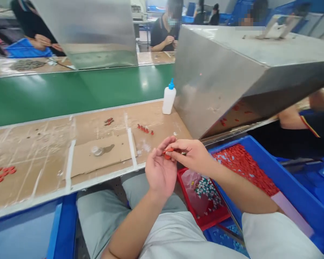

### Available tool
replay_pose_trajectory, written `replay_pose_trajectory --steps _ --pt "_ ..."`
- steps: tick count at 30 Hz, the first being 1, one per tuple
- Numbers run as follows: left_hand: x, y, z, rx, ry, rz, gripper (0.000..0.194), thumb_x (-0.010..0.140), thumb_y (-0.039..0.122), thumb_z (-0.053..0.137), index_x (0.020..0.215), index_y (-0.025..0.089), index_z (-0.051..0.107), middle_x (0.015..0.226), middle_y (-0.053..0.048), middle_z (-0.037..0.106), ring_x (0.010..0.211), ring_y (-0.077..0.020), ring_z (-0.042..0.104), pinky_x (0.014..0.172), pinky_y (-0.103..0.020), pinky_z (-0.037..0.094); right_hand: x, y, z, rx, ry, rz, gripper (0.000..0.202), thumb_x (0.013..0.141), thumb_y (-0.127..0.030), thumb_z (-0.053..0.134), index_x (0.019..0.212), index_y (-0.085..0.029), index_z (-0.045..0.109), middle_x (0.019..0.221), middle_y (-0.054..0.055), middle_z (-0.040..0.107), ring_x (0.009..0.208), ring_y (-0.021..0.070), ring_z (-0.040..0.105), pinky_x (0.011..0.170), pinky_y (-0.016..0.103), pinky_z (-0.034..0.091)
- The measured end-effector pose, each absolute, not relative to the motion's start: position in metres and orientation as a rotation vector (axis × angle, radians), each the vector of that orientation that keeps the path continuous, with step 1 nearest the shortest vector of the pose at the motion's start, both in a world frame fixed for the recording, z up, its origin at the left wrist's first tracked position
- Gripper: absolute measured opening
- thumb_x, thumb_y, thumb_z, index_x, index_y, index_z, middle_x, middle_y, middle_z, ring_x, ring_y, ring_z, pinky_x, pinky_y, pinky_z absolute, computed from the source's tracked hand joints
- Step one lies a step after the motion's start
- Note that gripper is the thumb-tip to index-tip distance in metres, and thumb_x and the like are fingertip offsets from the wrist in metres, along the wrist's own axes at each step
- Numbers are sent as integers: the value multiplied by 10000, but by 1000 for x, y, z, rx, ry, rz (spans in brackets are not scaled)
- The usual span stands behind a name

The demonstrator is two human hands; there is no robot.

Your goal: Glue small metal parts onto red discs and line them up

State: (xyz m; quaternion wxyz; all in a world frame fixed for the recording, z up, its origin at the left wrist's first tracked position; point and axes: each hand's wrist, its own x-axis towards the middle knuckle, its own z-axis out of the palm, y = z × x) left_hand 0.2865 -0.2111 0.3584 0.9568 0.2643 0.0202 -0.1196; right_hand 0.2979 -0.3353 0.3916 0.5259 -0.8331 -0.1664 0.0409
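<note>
Small red pieces [167, 154] are between my two hands, above the table's front edge. My left hand [162, 171] is turned palm up, its fingers curled around the pieces. From the right, my right hand [190, 154] pinches a red piece between thumb and fingertips, just over the left fingers. Beyond my hands, a row of small red pieces [145, 129] lies on the brown table [97, 118]. A white bottle with a blue tip [169, 99] stands upright near the metal box. How many pieces my fingers hold is hard to make out.
A large metal box [218, 79] rises at the right. Below it, a blue bin [299, 198] holds many red pieces, beside a red tray [202, 219] of small parts. Cardboard [83, 162] carries a clear round item. Behind runs a green belt [97, 86]; people sit beyond.
</note>
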Motion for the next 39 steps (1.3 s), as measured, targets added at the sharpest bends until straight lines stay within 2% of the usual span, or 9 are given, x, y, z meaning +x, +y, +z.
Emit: replay_pose_trajectory --steps 3,7,17,25,31,39 --pt "286 -191 360 406 182 -125 360 872 300 404 986 127 698 1132 -107 689 1209 -218 556 1067 -336 392 297 -298 372 -2125 -522 -201 188 864 -287 574 973 -301 727 972 6 723 890 174 667 841 328 529" --pt "285 -165 357 297 356 -41 298 829 248 452 893 103 704 1043 -115 709 1141 -222 604 1053 -324 408 294 -263 353 -2116 -573 -344 188 862 -220 601 1002 -252 723 972 14 727 878 141 668 820 270 529" --pt "281 -124 342 195 349 20 308 820 223 445 953 79 682 1124 -150 676 1205 -239 563 1064 -325 402 296 -230 338 -2286 -634 -446 145 850 -280 641 958 -258 734 866 18 686 758 129 630 706 264 514" --pt "278 -108 334 194 289 -69 342 818 244 452 1020 68 666 1229 -180 631 1263 -257 512 1082 -355 388 290 -228 344 -2459 -717 -206 224 901 -278 551 1070 -239 693 915 45 659 767 138 615 695 263 501" --pt "277 -98 333 180 234 -190 415 843 277 407 1124 59 621 1341 -179 557 1307 -262 466 1105 -369 356 292 -229 345 -2402 -693 -191 178 883 -275 580 992 -235 716 810 28 631 692 119 575 636 253 468" --pt "274 -89 336 149 195 -236 491 848 274 389 1244 21 531 1410 -204 484 1342 -278 416 1132 -391 308 292 -232 350 -2235 -649 -36 222 825 -299 654 1031 -239 708 765 6 604 550 84 472 533 246 429"
